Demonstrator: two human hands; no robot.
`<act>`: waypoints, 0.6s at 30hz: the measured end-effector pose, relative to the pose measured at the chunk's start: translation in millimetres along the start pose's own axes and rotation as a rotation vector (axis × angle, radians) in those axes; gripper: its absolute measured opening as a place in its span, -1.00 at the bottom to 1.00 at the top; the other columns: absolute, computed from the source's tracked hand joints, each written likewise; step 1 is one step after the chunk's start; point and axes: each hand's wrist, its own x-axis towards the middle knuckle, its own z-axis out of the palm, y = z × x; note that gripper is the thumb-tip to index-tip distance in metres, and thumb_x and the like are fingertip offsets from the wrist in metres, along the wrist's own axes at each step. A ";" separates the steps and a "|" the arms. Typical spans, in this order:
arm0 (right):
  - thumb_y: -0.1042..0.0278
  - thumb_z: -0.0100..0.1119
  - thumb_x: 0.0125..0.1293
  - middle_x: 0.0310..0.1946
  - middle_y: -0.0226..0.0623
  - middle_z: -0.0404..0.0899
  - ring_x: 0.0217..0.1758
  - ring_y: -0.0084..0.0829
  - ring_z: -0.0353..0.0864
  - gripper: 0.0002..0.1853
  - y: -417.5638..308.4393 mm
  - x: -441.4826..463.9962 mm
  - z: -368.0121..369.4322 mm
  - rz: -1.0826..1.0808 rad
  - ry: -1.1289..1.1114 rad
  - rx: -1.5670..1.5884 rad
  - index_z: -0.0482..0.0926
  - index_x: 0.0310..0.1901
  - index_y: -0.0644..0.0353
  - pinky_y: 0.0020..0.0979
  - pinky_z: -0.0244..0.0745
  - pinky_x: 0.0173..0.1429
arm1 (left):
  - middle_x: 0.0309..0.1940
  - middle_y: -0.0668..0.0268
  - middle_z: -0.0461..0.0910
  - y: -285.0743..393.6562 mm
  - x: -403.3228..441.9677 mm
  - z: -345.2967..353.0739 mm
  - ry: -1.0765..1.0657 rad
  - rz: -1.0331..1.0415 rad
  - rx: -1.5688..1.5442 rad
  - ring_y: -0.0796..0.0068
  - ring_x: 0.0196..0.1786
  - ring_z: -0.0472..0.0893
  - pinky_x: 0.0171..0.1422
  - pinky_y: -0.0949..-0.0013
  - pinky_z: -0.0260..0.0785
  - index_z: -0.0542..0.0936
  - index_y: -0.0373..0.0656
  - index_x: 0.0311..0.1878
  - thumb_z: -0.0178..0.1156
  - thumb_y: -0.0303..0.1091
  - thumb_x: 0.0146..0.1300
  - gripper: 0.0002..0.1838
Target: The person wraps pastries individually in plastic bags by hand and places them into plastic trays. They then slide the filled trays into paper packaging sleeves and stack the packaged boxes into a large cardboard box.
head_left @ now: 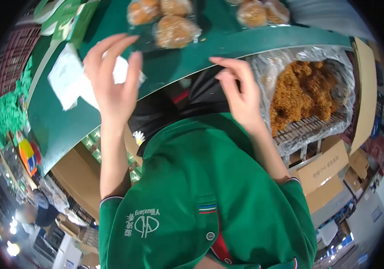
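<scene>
Watching remotely, I see left hand (109,87) over white sheets (65,80) and right hand (245,96), fingers spread; far buns (175,32) are bagged, right-side crumb-coated buns (286,101) unbagged.

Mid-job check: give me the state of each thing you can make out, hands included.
Left hand: open, fingers spread, nothing visible in it.
Right hand: thumb and index finger parted, nothing visible in it.
White sheets: lying on the table, partly hidden by the left hand.
Bagged buns: wrapped in clear plastic.
Lined crate: uncovered, partly filled.
Crumb-coated pieces: unwrapped, heaped.
</scene>
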 end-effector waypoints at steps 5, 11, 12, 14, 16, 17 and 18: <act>0.46 -0.01 0.45 -0.07 -0.34 0.60 -0.18 -0.59 0.51 -0.80 -2.8 -5.9 11.0 0.018 -0.035 0.127 0.55 0.01 0.28 -0.52 0.41 0.01 | 0.23 0.22 0.49 -32.1 -76.1 -27.2 -0.110 -0.244 0.216 0.19 0.24 0.45 0.24 0.21 0.24 0.62 -0.08 0.06 0.19 -0.44 0.25 -0.70; 0.52 0.08 0.38 -0.15 -0.25 0.65 -0.30 -0.52 0.55 -0.87 -15.9 1.8 39.0 -0.151 -0.158 0.046 0.57 -0.11 0.29 -0.51 0.48 -0.15 | 0.05 0.36 0.59 -24.5 -110.0 -3.7 -0.043 -0.191 0.174 0.26 0.12 0.50 0.17 0.25 0.27 0.65 -0.07 -0.06 0.27 -0.49 0.15 -0.74; 0.53 0.08 0.37 -0.16 -0.25 0.65 -0.30 -0.51 0.56 -0.88 -17.2 1.8 41.9 -0.162 -0.162 0.060 0.57 -0.11 0.30 -0.50 0.49 -0.16 | 0.01 0.36 0.60 -25.1 -110.4 -2.1 -0.015 -0.180 0.131 0.26 0.09 0.50 0.15 0.24 0.28 0.66 -0.08 -0.09 0.29 -0.50 0.13 -0.75; 0.53 0.09 0.37 -0.17 -0.25 0.65 -0.29 -0.50 0.57 -0.88 -15.2 -1.2 45.1 -0.168 -0.164 0.061 0.58 -0.12 0.30 -0.49 0.49 -0.17 | -0.11 0.35 0.59 -25.0 -109.5 -1.6 -0.007 -0.213 0.104 0.29 -0.01 0.52 0.05 0.26 0.32 0.65 -0.10 -0.16 0.31 -0.52 0.10 -0.79; 0.53 0.10 0.36 -0.19 -0.25 0.65 -0.29 -0.50 0.57 -0.88 -14.4 -4.4 47.8 -0.162 -0.166 0.064 0.58 -0.12 0.29 -0.48 0.50 -0.17 | -0.22 0.34 0.57 -25.0 -105.8 -3.5 -0.004 -0.243 0.081 0.31 -0.11 0.53 -0.05 0.28 0.36 0.65 -0.13 -0.24 0.34 -0.53 0.07 -0.83; 0.53 0.10 0.36 -0.20 -0.25 0.65 -0.29 -0.49 0.57 -0.88 -14.7 -6.4 48.8 -0.152 -0.166 0.066 0.59 -0.12 0.29 -0.48 0.50 -0.17 | -0.26 0.33 0.59 -24.9 -102.1 -4.2 0.009 -0.212 0.109 0.37 -0.19 0.55 -0.07 0.37 0.38 0.64 -0.17 -0.25 0.30 -0.48 0.18 -0.92; 0.53 0.10 0.36 -0.21 -0.25 0.65 -0.28 -0.49 0.57 -0.88 -15.3 -8.0 49.1 -0.141 -0.166 0.068 0.59 -0.13 0.29 -0.48 0.50 -0.17 | -0.28 0.34 0.58 -23.9 -101.8 -5.4 0.031 -0.331 0.031 0.42 -0.21 0.54 -0.07 0.41 0.37 0.64 -0.18 -0.24 0.28 -0.47 0.22 -0.94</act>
